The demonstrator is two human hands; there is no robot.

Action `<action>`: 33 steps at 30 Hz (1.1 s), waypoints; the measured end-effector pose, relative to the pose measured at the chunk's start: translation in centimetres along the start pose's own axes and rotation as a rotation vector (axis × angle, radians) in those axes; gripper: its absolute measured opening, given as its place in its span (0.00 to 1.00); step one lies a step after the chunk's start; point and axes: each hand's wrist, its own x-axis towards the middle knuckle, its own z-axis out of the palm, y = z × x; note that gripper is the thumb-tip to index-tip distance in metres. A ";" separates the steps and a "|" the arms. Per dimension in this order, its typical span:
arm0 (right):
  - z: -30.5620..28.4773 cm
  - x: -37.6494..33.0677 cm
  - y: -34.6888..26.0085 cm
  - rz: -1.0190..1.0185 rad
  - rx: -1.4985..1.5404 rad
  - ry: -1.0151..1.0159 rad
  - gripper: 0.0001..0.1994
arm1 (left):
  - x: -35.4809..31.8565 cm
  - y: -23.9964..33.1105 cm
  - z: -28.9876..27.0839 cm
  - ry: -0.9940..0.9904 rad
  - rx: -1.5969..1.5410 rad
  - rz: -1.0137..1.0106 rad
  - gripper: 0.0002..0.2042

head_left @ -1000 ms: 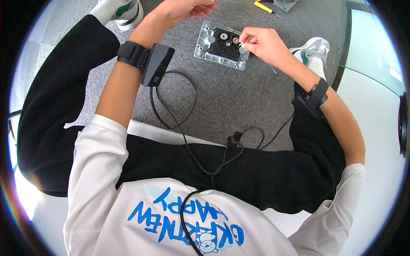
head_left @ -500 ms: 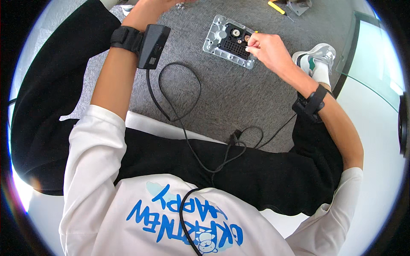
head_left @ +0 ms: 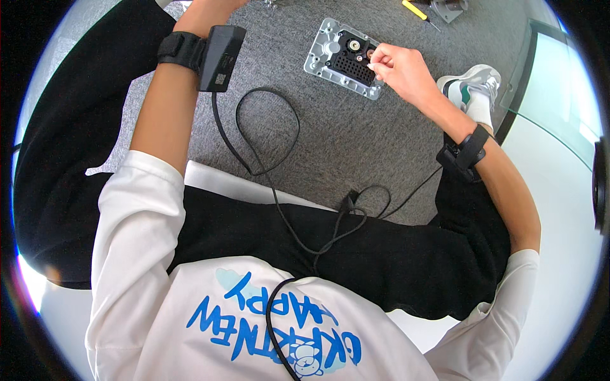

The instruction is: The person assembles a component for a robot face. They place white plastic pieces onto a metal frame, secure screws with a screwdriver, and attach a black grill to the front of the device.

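Observation:
A grey cast-metal housing (head_left: 314, 63) lies on the carpet at the upper middle, with screw bosses along its rim. Set into it is a black plate (head_left: 348, 61) full of small holes, with round metal gears or discs (head_left: 354, 45) on its far part. My right hand (head_left: 401, 70) is over the plate's right side, thumb and fingertips pinched together close to the discs; whatever is between them is too small to make out. My left hand (head_left: 219, 5) reaches past the far edge of the picture, and its fingers are cut off from sight.
A yellow-handled screwdriver (head_left: 416, 10) lies at the far right beside a grey metal part (head_left: 450, 9). Small metal pieces (head_left: 270, 2) show at the far edge. A black cable (head_left: 298, 127) loops across the carpet and my lap. My shoe (head_left: 473, 82) stands right of the housing.
My left hand and forearm have shifted slightly up and left, with less of the hand showing. My right hand stays pinched over the plate, its fingertips slightly higher.

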 end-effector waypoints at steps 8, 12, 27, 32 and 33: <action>-0.7 0.6 -0.4 0.195 0.065 -0.071 0.06 | -0.4 -0.1 0.4 0.039 0.040 0.002 0.06; -0.8 0.8 -0.1 0.201 0.090 -0.088 0.05 | -0.6 0.0 0.4 0.027 0.022 -0.020 0.07; -0.7 1.4 0.3 0.271 0.138 -0.106 0.08 | -0.6 -0.4 -0.3 0.034 0.053 -0.034 0.07; -0.5 1.3 0.8 0.241 0.124 -0.111 0.11 | -0.5 -0.6 0.1 0.031 0.066 -0.041 0.07; -0.5 1.3 0.7 0.248 0.122 -0.109 0.11 | -0.4 -0.8 0.4 0.037 0.064 -0.047 0.08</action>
